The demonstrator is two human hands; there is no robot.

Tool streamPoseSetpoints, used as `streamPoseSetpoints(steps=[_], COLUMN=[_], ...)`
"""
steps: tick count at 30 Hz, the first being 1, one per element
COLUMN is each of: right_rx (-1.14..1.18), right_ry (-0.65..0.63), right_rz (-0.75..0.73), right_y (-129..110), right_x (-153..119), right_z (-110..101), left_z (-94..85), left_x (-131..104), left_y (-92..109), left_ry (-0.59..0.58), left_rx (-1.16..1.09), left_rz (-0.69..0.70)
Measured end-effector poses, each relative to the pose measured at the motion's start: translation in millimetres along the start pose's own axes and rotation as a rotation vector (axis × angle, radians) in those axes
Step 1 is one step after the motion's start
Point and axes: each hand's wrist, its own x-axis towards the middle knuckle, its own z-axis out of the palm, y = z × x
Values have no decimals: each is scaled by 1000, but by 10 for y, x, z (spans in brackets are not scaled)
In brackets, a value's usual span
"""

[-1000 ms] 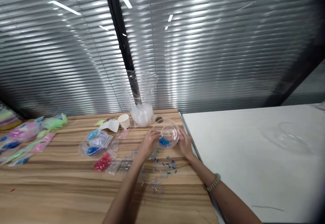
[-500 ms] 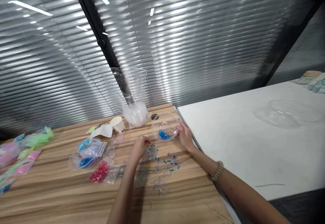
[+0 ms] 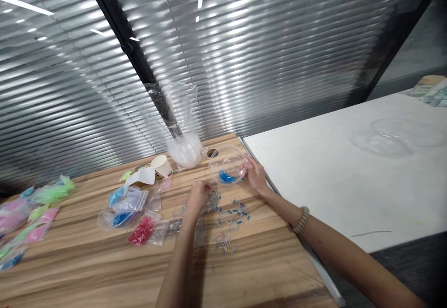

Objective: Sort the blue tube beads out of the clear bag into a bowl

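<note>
My right hand [image 3: 254, 174] grips the rim of a clear plastic bowl [image 3: 214, 161], which is tilted toward me. Small blue tube-shaped pieces [image 3: 226, 177] lie in a heap at the bottom of the bowl. My left hand [image 3: 199, 195] is closed, its fingertips pinched together just left of the bowl. Whatever is between those fingertips is too small to make out. Beside and below the left hand are scattered loose blue and clear pieces [image 3: 239, 211] and clear plastic bags. More clear pieces [image 3: 225, 245] lie nearer to me on the wooden table [image 3: 115, 271].
To the left are a bag of red pieces [image 3: 141, 230], a clear lid or bowl with blue pieces [image 3: 120, 218], and a white paper cup [image 3: 161, 166]. Pink and green bags [image 3: 45, 201] lie far left. A bag of white bowls [image 3: 186, 150] stands behind. A white table [image 3: 314, 177] adjoins right.
My left hand has shifted slightly up and right, closer to the bowl. The right hand still holds the bowl in about the same place. The whole view has moved a little.
</note>
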Motion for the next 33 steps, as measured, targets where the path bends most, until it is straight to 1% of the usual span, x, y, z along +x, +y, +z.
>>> streamPoseSetpoints(steps=[5, 10, 16, 19, 25, 33], right_rx=[-7, -21, -39, -37, -25, -5], right_ry=[7, -6, -9, -11, -21, -40], right_rz=[10, -20, -23, -21, -26, -12], right_y=[-23, -26, -29, -44, -64, -27], right_x=[6, 5, 8, 7, 5, 4], right_z=[-2, -9, -13, -15, -18, -14], left_z=[-32, -134, -222, -208, -117, -71], left_x=[-13, -48, -49, -34, -13, 2], left_y=[13, 12, 21, 20, -16, -43], left_ry=[-1, 3, 66, 89, 98, 111], left_rx=[34, 92, 141, 141, 121, 111], left_rz=[-11, -10, -17, -13, 0, -29])
